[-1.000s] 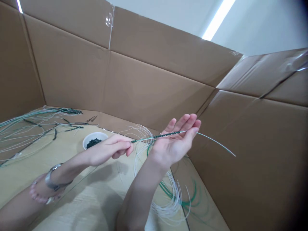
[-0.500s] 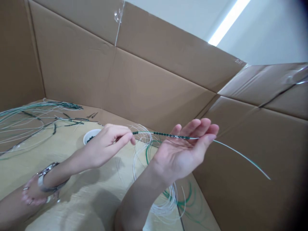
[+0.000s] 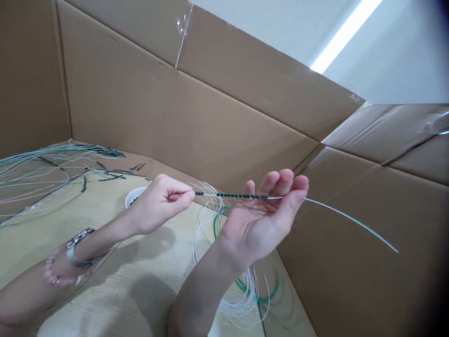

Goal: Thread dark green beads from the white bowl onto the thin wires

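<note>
A thin green-and-white wire strung with dark green beads (image 3: 231,195) runs level between my hands. My left hand (image 3: 159,206) pinches its beaded end between thumb and fingers. My right hand (image 3: 263,217) is palm up, with the wire lying across the palm and under the thumb. The bare wire tail (image 3: 351,222) curves away past my right fingers. Below my wrists lies a loose coil of white and green wires (image 3: 242,295), partly hidden by my right forearm.
A white bowl of dark beads (image 3: 135,195) stands behind my left hand. Long wire strands (image 3: 42,173) and a small metal tool (image 3: 136,166) lie at the far left of the pale wooden surface (image 3: 105,281). Brown cardboard walls (image 3: 224,131) surround it.
The beaded wire has swung from tilting up to the right to nearly level. My hands have moved apart slightly, and more bare wire now extends beyond my right hand.
</note>
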A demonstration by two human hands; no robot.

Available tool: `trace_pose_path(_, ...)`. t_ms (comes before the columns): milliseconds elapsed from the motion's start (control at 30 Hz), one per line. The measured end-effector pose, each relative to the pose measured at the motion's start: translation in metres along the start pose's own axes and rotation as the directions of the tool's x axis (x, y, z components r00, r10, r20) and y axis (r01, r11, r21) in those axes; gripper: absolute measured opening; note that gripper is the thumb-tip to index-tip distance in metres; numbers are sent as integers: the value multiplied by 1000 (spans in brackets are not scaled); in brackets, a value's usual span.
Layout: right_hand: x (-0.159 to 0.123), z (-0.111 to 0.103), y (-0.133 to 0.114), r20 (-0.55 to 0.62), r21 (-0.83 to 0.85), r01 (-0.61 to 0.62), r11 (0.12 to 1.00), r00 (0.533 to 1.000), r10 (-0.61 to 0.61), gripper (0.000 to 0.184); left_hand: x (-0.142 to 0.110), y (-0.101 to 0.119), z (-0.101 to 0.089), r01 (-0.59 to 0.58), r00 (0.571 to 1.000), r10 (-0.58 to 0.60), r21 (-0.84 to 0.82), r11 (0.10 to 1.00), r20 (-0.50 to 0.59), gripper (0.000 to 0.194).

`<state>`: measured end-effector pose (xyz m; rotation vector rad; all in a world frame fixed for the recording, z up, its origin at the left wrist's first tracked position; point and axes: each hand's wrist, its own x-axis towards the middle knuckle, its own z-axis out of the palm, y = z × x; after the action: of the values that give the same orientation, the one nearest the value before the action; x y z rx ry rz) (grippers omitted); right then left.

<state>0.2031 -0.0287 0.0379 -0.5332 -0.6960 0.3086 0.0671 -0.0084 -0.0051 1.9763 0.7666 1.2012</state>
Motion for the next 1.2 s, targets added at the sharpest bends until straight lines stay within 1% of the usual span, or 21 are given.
trace_pose_path(100, -3, 3, -2, 11, 75, -20, 997, 1000, 20, 18, 0, 1, 0, 9, 999, -7, 36, 999, -39, 43)
trace_pose_path(167, -5, 4, -3, 19, 97, -30, 995, 999, 28, 17, 1, 3, -1, -11, 996, 20, 99, 995, -89, 44)
trace_pose_path(233, -6, 5, -2, 24, 83, -32, 996, 999, 30, 17, 1, 6, -2, -41, 993, 57, 157, 987, -99, 40)
trace_pose_path(267, -6, 5, -2, 23, 62, -33, 998, 999, 31, 18, 1, 8, -3, -46, 995, 59, 159, 986, -81, 35)
trace_pose_path(367, -5, 5, 0, 27, -9, -30, 999, 999, 31, 21, 1, 12, -3, 4, 1000, -5, 45, 999, 24, 28)
trace_pose_path(400, -5, 4, 1, 33, -22, -30, 999, 999, 30, 21, 0, 13, -3, 27, 999, -27, 7, 1000, 44, 28)
trace_pose_path(467, -5, 4, 2, 48, -9, -26, 1000, 998, 27, 22, -1, 13, -3, 57, 997, -55, -41, 998, 50, 28)
trace_pose_path(600, -7, 5, 3, 59, 27, -48, 998, 997, 47, 20, -2, 12, -2, 79, 997, -78, -109, 991, 12, 29)
trace_pose_path(700, -8, 6, 3, 62, -14, -51, 999, 997, 52, 21, -1, 11, -1, 65, 997, -69, -146, 987, -23, 29)
trace_pose_path(800, -9, 7, 4, 69, -49, -41, 998, 997, 44, 22, -1, 11, 0, 52, 996, -64, -188, 981, -59, 25)
trace_pose_path(1000, -9, 8, 6, 88, 2, -65, 998, 994, 64, 19, -3, 17, -3, 43, 997, -55, -215, 976, -51, 25)
trace_pose_path(1200, -12, 10, 8, 101, -65, -62, 996, 992, 69, 24, -4, 14, -1, -1, 979, -45, -227, 974, -199, 14)
